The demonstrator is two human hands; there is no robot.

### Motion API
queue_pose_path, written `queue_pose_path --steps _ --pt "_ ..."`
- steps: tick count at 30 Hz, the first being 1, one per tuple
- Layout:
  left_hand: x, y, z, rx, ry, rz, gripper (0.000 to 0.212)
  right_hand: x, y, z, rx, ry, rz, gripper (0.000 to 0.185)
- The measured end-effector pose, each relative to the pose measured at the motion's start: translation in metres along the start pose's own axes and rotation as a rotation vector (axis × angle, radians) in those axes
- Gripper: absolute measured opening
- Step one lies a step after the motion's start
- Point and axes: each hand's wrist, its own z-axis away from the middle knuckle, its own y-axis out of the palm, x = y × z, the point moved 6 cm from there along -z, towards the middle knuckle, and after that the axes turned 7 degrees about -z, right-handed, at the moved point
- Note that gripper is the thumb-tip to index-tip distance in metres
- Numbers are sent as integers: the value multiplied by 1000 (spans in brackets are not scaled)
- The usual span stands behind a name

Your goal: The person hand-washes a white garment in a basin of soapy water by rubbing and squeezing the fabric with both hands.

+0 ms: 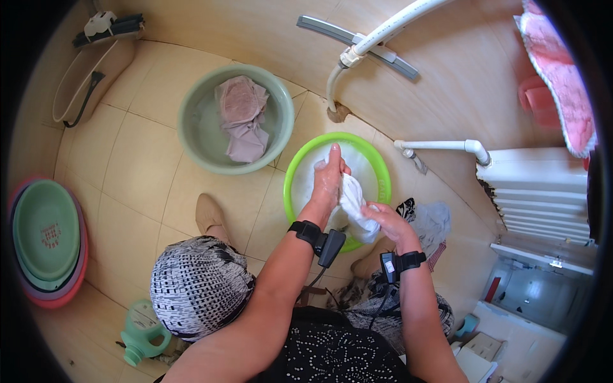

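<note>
A bunched white cloth point(353, 203) stretches between my two hands above a lime-green plastic basin point(290, 184) of sudsy water. My left hand point(330, 179) grips the cloth's upper end, with its thumb pointing up and suds on the wet skin. At the lower right end, the fingers of my right hand point(387, 219) pinch the same cloth near the basin's rim. White foam point(306, 167) covers much of the water. Part of the basin is hidden behind my hands and forearms.
A grey-green basin point(187, 119) holds water and a mauve garment point(244, 117). Damp clothes point(431, 220) lie right of the green basin. Nested basins point(45, 230) lean at left; a green detergent jug point(143, 330) stands by my knee. White pipes point(436, 145) and a radiator point(534, 191) line the wall.
</note>
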Motion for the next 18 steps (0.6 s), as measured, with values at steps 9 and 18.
queue_pose_path --steps 9,18 --pt "-13 4 7 284 363 -881 50 10 -55 15 -227 -258 -416 27" --pt "8 -13 3 289 68 -488 27 12 -35 5 -247 -146 341 40"
